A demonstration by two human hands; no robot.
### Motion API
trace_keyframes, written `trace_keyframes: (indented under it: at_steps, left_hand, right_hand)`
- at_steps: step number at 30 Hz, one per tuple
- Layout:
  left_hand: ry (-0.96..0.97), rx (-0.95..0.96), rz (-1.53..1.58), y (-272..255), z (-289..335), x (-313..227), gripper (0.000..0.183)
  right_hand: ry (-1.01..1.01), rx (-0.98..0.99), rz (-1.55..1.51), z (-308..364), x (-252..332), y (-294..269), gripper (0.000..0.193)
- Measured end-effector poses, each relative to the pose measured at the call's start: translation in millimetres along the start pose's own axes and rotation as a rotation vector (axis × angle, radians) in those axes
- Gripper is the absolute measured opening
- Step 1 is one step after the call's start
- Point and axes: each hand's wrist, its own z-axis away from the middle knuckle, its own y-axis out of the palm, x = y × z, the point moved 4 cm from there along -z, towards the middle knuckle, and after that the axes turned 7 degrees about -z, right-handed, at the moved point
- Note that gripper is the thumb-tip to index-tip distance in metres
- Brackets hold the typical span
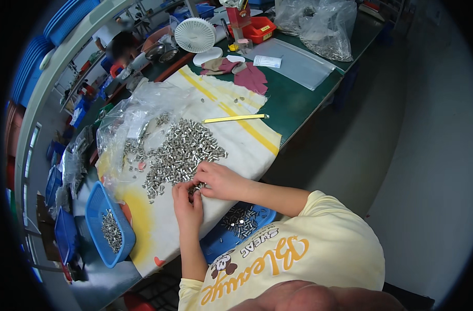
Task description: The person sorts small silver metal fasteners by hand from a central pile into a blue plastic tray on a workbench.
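Observation:
A broad heap of small silvery cylindrical metal parts point(187, 147) lies on a white and yellow cloth point(246, 140) over the table. At the heap's near edge, my left hand point(187, 205) and my right hand point(218, 180) come together, fingers curled down. A few of the metal parts show between them, and both sets of fingertips are on these parts. Which pieces each hand pinches is too small to tell. Below the table edge, a blue tray point(210, 246) in front of my body holds more of the parts.
Left of the cloth stands a blue basket point(94, 217) with more metal parts. A clear plastic bag point(122, 116) slumps behind the heap. Farther back are a yellow strip point(236, 118), maroon gloves point(249, 78), a white fan point(195, 35) and a red tray point(259, 30). Another person sits at the far left.

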Motion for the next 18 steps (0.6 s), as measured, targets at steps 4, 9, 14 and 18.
trace_keyframes:
  at_steps: [4,9,14,18]
  left_hand:
    - [-0.02,0.007,0.006,1.4,0.0,1.0,0.024]
    - [-0.035,0.013,-0.017,1.8,-0.4,1.6,0.023]
    - [-0.04,0.017,-0.033,-1.7,-0.1,-1.2,0.022]
    - [0.035,-0.007,-0.038,2.2,-1.6,0.3,0.022]
  right_hand:
    - [0.008,-0.015,0.007,0.9,-1.6,1.3,0.022]
    - [0.016,0.0,0.02,0.1,-1.6,0.4,0.021]
    - [0.01,0.004,0.014,-0.8,-1.1,1.2,0.021]
    - [0.031,0.03,0.002,-1.0,-0.5,-0.7,0.021]
